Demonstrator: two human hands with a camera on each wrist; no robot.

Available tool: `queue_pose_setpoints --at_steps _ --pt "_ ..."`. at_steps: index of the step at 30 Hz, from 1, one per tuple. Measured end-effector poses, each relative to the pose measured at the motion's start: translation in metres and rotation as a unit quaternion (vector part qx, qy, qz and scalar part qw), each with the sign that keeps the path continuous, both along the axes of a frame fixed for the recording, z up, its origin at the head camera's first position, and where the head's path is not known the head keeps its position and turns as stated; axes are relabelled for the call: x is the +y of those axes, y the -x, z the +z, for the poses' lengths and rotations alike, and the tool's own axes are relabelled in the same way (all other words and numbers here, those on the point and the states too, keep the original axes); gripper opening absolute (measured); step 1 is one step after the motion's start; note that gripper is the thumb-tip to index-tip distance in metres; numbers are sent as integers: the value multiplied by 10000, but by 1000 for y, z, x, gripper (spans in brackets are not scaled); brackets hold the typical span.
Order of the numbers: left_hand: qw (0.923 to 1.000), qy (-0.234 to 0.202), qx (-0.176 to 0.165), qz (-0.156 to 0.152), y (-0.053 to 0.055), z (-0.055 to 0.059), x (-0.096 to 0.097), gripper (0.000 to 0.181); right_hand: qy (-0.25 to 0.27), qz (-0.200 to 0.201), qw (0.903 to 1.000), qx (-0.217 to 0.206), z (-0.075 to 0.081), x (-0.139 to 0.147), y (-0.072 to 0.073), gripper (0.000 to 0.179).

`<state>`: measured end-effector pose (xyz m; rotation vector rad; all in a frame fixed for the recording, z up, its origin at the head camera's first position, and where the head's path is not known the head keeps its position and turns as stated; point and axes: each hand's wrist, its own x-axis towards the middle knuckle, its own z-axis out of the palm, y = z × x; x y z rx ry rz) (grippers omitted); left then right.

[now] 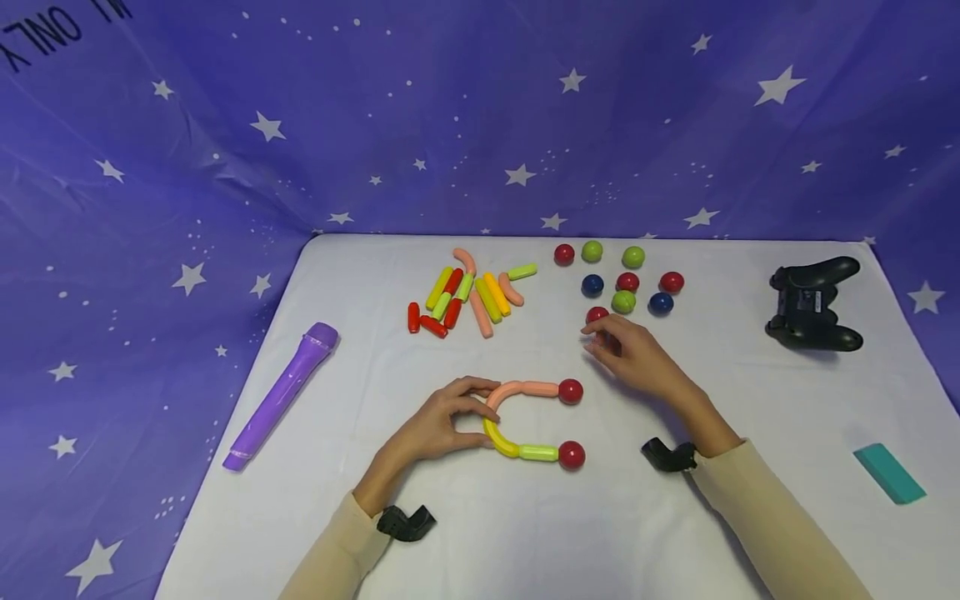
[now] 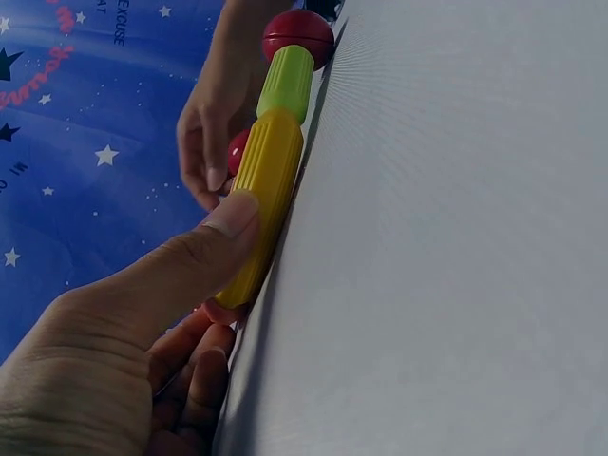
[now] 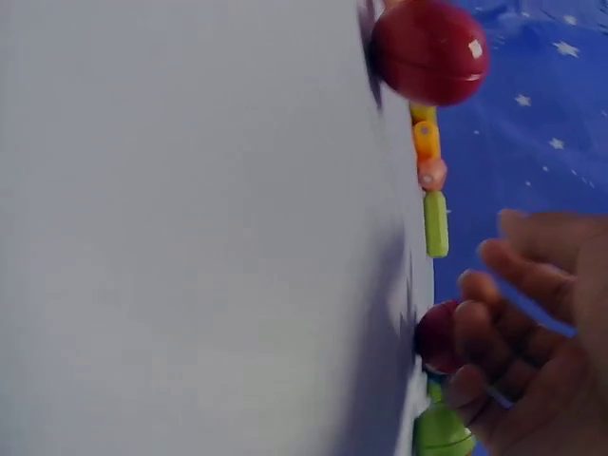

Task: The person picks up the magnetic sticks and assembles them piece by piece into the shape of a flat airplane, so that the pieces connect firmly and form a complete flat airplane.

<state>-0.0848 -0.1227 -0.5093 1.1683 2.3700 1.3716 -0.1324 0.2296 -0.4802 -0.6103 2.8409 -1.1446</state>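
On the white table lies a U-shaped chain of plastic rods [image 1: 538,388], pink along its far arm, yellow and light green along its near arm, with a red ball at each tip. At the chain's curved end my left hand [image 1: 442,421] grips it, the thumb on the yellow curved rod [image 2: 271,171] in the left wrist view. My right hand [image 1: 636,357] hovers by a red ball [image 1: 597,314], fingers loosely bent with nothing held between them. From the right wrist view I cannot tell whether a fingertip touches that ball [image 3: 437,334].
Several loose rods [image 1: 480,312] lie beyond the chain. Red, green and blue balls [image 1: 627,282] are scattered at the back right. A purple tube [image 1: 281,398] lies at left; a black game controller [image 1: 806,304] and a teal block [image 1: 890,473] are at right.
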Motion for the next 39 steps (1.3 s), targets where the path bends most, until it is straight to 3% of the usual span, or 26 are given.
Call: queue_pose_setpoints --at_steps 4,11,15,19,26,31,35,39 --pt "10000 16 20 16 1 0 0 30 -153 99 9997 159 15 -17 19 24" --pt "10000 -57 -12 -54 2 -1 0 29 -653 454 9963 327 27 -47 73 26" --pt "9999 4 -86 -81 0 -1 0 29 -1131 743 9908 63 26 -63 95 29" --pt "9999 81 -66 -95 -1 1 2 29 -1541 866 9836 -371 24 -75 105 36" --pt "9999 106 -29 -83 1 2 3 29 -1954 793 9774 -151 27 -79 104 30" --pt "9999 120 -50 -65 3 2 1 28 -1877 690 9798 -14 29 -74 87 21" --pt "9999 143 -62 -47 3 0 -1 29 -1131 554 9920 -33 27 -69 63 20" --pt "9999 113 -66 -30 3 -2 -2 29 -123 274 9986 -442 23 -62 34 20"
